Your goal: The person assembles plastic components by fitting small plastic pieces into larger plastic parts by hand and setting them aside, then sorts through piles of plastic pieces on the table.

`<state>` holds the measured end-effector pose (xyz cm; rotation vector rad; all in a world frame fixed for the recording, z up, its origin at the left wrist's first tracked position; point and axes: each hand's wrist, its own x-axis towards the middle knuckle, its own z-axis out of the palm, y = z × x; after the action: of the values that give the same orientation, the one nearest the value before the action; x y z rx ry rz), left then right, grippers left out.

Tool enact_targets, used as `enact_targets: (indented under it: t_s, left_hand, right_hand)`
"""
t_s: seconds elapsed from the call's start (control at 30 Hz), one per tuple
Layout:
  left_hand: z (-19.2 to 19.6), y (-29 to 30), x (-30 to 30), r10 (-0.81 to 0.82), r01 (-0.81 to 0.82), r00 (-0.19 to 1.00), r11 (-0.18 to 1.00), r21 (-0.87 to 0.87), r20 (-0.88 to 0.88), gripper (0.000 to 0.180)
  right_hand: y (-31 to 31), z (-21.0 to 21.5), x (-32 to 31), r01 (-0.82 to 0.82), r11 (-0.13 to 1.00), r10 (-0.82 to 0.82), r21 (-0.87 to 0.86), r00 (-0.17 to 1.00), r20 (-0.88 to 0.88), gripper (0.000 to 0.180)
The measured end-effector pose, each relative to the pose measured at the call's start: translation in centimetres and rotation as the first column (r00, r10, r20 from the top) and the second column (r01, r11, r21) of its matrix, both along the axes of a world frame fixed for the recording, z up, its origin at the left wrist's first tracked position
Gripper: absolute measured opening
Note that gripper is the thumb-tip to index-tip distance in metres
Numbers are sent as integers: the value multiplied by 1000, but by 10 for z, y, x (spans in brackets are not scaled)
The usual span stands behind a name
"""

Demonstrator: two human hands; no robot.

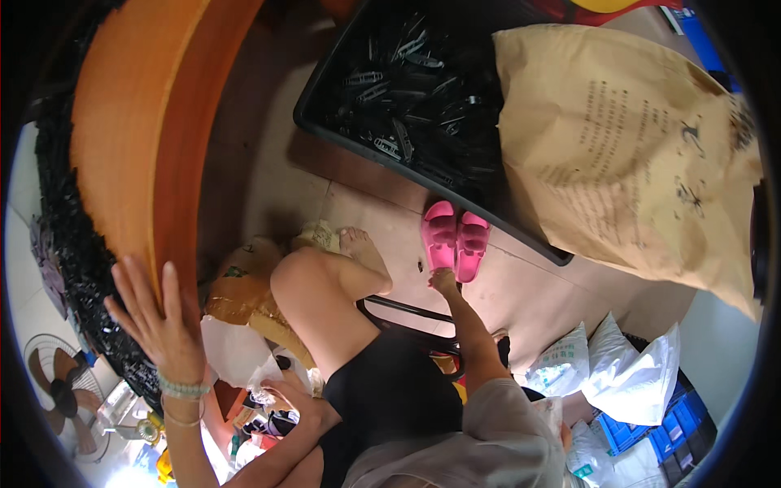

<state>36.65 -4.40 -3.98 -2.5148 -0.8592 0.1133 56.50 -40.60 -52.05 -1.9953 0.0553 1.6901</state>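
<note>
My left hand, with beaded bracelets on its wrist, is open. Its fingers spread over the edge of an orange board or tray; whether they touch it is unclear. Along that edge lies a heap of small shiny black plastic pieces. Lower down, close to the black shorts, my right hand is closed on crinkled whitish plastic, apparently a bag. Its fingertips are partly hidden. Just above it hangs a white sheet or bag, next to a brown taped bundle.
A black bin holds several dark clip-like pieces; a big brown paper sack leans over it. Pink slippers lie on the floor, with a bare limb reaching their heels. White bags and a blue crate stand lower right. A fan is at left.
</note>
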Motion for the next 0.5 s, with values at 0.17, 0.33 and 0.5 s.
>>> enact_targets:
  t_s: [0.17,0.33,0.5]
  left_hand:
    - [6,1,-10,6,10,992,991,133,-124,61]
    - [-6,-2,-15,135,-134,991,990,48,-14,74]
    - [11,-24,-22,243,-240,952,970,37,-188,75]
  right_hand:
    - [24,-46,-68,356,913,-387,-200,911,-145,40]
    - [-55,-142,-15,-143,948,276,-284,814,510,51]
    - [23,-120,-117,126,710,287,-693,847,448,28]
